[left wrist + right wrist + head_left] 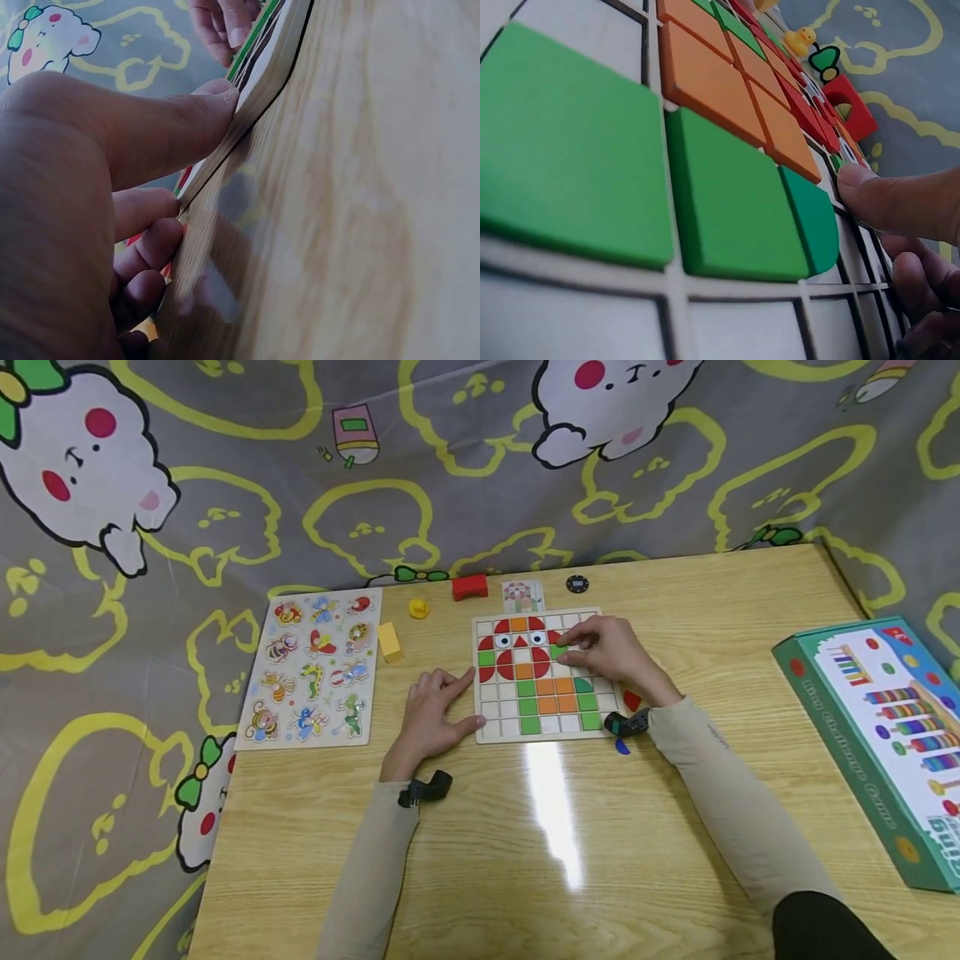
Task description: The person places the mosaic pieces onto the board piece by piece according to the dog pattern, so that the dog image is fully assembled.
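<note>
A white gridded puzzle board (491, 710) lies on the table, partly filled with red, orange and green tiles around two eye tiles. My left hand (429, 717) rests at its left edge, thumb and index finger spread and touching the rim; the left wrist view shows the thumb (180, 127) against the board's side. Over the upper right of the grid, my right hand (609, 647) pinches a green square tile (557, 652) between thumb and index finger. In the right wrist view the thumb (885, 195) covers much of that tile.
A pattern card (522, 597), red block (469, 587) and black chip (577, 583) lie behind the board. To the left are an insect puzzle (309, 668), yellow block (389, 642) and toy duck (418, 607). Red (632, 700) and blue (622, 747) pieces lie near the right wrist; a game box (847, 752) stands right.
</note>
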`<state>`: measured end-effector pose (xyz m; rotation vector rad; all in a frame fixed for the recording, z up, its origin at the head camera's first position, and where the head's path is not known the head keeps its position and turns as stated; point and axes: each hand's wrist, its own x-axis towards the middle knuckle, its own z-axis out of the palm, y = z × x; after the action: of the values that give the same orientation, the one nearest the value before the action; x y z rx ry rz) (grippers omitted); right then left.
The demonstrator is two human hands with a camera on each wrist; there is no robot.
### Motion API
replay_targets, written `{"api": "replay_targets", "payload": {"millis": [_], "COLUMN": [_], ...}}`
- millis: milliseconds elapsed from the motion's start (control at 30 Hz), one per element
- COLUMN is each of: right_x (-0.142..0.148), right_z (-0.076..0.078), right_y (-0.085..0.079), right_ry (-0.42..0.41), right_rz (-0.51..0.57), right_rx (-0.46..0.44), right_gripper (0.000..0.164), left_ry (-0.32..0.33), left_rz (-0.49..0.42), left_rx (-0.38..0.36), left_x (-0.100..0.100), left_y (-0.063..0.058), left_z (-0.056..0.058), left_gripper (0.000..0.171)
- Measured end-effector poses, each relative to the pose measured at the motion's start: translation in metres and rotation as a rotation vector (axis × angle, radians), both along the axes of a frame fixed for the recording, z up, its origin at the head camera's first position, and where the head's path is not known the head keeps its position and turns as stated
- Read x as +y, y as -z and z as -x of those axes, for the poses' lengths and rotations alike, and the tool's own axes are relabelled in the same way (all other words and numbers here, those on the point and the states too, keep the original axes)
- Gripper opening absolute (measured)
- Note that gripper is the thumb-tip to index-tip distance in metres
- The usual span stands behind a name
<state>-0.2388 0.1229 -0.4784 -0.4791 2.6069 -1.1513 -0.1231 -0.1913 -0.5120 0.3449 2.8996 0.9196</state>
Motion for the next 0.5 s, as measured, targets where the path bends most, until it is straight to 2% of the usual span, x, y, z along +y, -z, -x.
{"api": "replay_targets", "payload": {"millis": [200,333,433,500], "right_x": [0.008,0.034,0.061,0.076], "right_z": [-0.001,-0.009,-0.021,-0.031], "right_y": [-0.004,-0.010,-0.014,-0.015], "right_ry": [-0.017,0.037,0.088,0.088], "right_rz": [0.040,0.090,0.049,0.000], "right_rx": [0.002,0.034,0.073,0.081], "right_gripper": [0.026,0.033,0.034,0.033], "left_ry": [0.001,0.010,0.012,0.007], "left_rz": [-0.005,-0.001,-0.002,-0.002], "left_rx": [0.004,0.003,0.008,0.013], "left_x": [0.002,0.003,0.003,0.001], "left_y": [0.000,0.002,0.001,0.001], "left_z": [0.001,0.001,0.000,-0.001], "left_gripper": [0.079,0.079,0.079,0.079]}}
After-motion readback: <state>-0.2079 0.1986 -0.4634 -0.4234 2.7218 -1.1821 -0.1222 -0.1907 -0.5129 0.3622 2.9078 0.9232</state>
